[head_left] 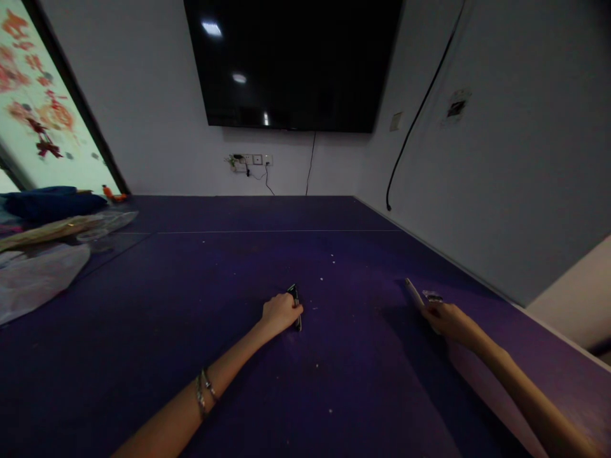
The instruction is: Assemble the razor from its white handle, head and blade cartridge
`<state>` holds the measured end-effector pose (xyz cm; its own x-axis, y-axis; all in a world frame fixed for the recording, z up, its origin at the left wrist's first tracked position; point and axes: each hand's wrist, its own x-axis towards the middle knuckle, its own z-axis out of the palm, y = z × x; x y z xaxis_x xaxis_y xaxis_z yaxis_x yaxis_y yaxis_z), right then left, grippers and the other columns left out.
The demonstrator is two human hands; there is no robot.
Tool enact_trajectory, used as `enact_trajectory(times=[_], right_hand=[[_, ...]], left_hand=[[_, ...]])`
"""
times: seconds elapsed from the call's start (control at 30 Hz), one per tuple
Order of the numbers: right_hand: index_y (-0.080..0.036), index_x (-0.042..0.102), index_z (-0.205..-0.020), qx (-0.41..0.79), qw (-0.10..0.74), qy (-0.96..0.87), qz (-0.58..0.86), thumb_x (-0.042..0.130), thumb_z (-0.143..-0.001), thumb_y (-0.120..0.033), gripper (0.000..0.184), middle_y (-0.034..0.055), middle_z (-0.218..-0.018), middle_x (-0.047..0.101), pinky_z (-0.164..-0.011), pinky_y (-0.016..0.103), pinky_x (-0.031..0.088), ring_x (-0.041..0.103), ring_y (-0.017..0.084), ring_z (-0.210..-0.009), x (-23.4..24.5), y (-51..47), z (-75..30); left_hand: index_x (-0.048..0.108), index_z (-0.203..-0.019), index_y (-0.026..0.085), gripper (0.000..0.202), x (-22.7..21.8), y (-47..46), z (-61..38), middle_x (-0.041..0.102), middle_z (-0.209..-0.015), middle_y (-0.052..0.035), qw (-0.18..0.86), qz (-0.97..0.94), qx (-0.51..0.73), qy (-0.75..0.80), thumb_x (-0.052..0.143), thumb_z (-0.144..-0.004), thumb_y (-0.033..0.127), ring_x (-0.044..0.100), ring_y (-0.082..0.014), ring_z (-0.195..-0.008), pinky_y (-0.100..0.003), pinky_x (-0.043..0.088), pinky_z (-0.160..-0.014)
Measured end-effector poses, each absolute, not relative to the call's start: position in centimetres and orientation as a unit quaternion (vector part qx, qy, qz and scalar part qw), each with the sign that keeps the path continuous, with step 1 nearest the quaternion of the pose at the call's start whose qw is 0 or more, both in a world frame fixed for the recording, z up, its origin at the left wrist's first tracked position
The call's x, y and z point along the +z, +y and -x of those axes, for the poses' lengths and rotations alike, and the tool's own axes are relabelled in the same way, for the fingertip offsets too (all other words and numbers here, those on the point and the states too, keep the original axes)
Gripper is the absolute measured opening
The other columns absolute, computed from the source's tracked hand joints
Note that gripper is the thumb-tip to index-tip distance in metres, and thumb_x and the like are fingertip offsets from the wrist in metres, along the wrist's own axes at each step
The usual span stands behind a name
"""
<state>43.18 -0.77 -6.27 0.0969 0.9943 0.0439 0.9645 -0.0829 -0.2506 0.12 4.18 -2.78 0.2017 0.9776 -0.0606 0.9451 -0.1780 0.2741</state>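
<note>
Near the middle of the purple tabletop [267,407], my left hand [278,313] is closed around a slim dark object with a pale edge [294,294]. Its kind does not show, since my fingers cover much of it. A metal bracelet circles that wrist. Farther right, my right hand [443,318] grips a thin, flat, light-coloured object [413,292], tilted with its far end up. Just beyond the right fingers is a small clear item with a dark lower part [433,296]; whether the hand touches it I cannot tell.
Small white specks dot the tabletop. At the left lie a clear plastic bag [42,280] and a dark blue cloth bundle [55,203], with a small orange object [113,194] behind. A television [296,63] hangs above; a black cable [422,105] runs down the right wall.
</note>
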Motion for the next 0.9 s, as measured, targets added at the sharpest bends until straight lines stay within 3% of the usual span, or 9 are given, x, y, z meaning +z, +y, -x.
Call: enact_trajectory(times=[0.43, 0.9], right_hand=[[-0.019, 0.063, -0.069, 0.056, 0.113, -0.729, 0.673, 0.042, -0.084, -0.034, 0.030, 0.0042, -0.065, 0.067, -0.052, 0.022, 0.034, 0.064, 0.017, -0.063, -3.1, -2.1, -21.0], [-0.016, 0.068, -0.079, 0.016, 0.059, -0.761, 0.646, 0.040, -0.084, -0.032, 0.033, 0.0123, -0.080, 0.071, -0.064, 0.029, 0.046, 0.067, 0.024, -0.074, -3.0, -0.8, -14.9]], left_hand=[[0.068, -0.077, 0.020, 0.033, -2.8, 4.3, -0.1, 0.069, -0.084, -0.0085, 0.119, -0.780, 0.066, 0.610, 0.044, -0.080, 0.042, 0.065, -0.0249, -0.082, -0.032, 0.048, -0.067], [0.069, -0.080, 0.021, 0.030, -2.9, 4.4, 0.0, 0.070, -0.087, -0.0090, 0.122, -0.777, 0.056, 0.615, 0.048, -0.080, 0.043, 0.065, -0.0240, -0.086, -0.031, 0.048, -0.070]])
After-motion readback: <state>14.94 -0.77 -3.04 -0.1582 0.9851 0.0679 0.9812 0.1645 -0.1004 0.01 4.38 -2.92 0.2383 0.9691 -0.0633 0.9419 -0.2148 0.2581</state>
